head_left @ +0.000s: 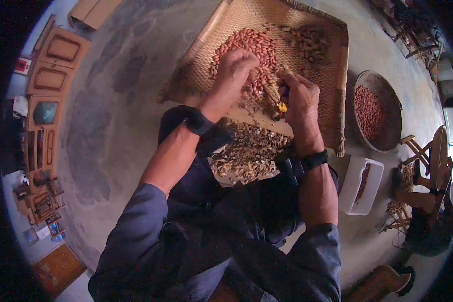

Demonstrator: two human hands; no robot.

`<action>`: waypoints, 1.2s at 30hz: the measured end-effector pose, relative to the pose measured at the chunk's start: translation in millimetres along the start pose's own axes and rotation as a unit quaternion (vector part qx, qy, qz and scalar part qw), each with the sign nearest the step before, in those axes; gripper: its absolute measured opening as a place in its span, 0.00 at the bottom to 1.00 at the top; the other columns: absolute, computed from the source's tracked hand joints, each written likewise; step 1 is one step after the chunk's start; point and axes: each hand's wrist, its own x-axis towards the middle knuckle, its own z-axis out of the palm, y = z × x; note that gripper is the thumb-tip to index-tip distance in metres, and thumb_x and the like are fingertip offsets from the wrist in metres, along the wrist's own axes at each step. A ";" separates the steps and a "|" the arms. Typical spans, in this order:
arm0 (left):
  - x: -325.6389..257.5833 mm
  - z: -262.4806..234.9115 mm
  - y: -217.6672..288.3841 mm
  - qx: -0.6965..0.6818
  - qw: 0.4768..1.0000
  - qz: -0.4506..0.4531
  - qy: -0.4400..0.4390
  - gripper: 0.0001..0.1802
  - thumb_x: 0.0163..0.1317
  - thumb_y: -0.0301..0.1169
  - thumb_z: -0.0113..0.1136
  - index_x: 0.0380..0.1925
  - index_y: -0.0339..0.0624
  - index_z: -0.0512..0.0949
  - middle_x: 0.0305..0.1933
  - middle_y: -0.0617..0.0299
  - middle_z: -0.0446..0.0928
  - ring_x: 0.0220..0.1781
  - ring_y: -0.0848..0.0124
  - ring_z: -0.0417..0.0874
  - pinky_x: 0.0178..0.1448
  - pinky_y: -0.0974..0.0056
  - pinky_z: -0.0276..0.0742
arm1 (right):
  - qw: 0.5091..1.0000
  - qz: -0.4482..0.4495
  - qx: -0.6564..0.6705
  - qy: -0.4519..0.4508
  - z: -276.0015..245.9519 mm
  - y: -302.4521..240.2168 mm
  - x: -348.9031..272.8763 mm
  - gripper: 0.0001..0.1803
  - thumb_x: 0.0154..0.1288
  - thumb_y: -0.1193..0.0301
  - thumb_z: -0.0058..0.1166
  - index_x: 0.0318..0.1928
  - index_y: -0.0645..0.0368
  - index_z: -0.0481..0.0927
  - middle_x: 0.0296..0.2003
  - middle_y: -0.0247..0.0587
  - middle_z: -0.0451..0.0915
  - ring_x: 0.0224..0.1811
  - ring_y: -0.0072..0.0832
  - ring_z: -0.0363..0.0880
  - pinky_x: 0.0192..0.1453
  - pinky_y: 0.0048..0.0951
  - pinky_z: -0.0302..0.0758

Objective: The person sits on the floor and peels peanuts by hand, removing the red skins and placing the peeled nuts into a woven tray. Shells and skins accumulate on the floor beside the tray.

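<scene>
- From my remote seat I saw the left hand (234,68) resting knuckles-up on the heap of pink shelled peanuts (249,50), fingers curled down into the kernels; whether it grasped any I could not tell.
- The right hand (299,93) was clenched on something small at the heap's near edge, with a small yellow object (282,107) showing at its fingertips (too small for me to identify).
- The peanuts lay on a large woven tray (206,60), flat, tan, with a tight basket-weave texture and a bound rim; it was tilted across the person's lap.
- At the tray's far corner sat a smaller pile of brown unshelled peanuts (309,43), rough and lumpy.
- Below the tray, a drift of papery broken shells (246,153) filled the lap, dry and flaky.
- Both wrists wore black bands, and the grey sleeves were pushed up.
- To the right on the concrete floor (116,121) stood a round shallow pan (387,95) holding more reddish kernels, and just beside it a white rectangular plastic tub (350,194).
</scene>
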 end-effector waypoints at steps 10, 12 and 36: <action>-19.5 -4.3 -5.8 0.022 1.000 -0.018 -0.011 0.09 0.65 0.35 0.61 0.30 0.42 0.79 0.24 0.70 0.74 0.24 0.80 0.74 0.28 0.72 0.68 | 0.889 -0.189 -0.374 -0.186 -25.7 18.5 -15.3 0.14 0.68 0.65 0.63 0.32 0.64 0.85 0.21 0.33 0.77 0.24 0.21 0.72 0.27 0.30 0.69; -26.2 -7.8 -5.1 0.040 0.998 -0.031 -0.021 0.09 0.65 0.35 0.62 0.30 0.42 0.79 0.24 0.70 0.74 0.23 0.80 0.74 0.26 0.72 0.68 | 0.871 -0.125 -0.392 -0.269 -22.8 16.2 -33.0 0.11 0.65 0.68 0.62 0.36 0.65 0.87 0.25 0.40 0.83 0.29 0.25 0.81 0.34 0.32 0.77; -25.5 -38.0 -67.1 0.412 0.895 -0.071 -0.159 0.06 0.64 0.29 0.60 0.35 0.37 0.80 0.33 0.63 0.81 0.35 0.75 0.82 0.39 0.65 0.78 | 0.731 -0.289 -0.582 -0.210 -54.4 31.7 -58.3 0.14 0.64 0.62 0.62 0.33 0.62 0.85 0.32 0.58 0.84 0.40 0.54 0.84 0.47 0.51 0.79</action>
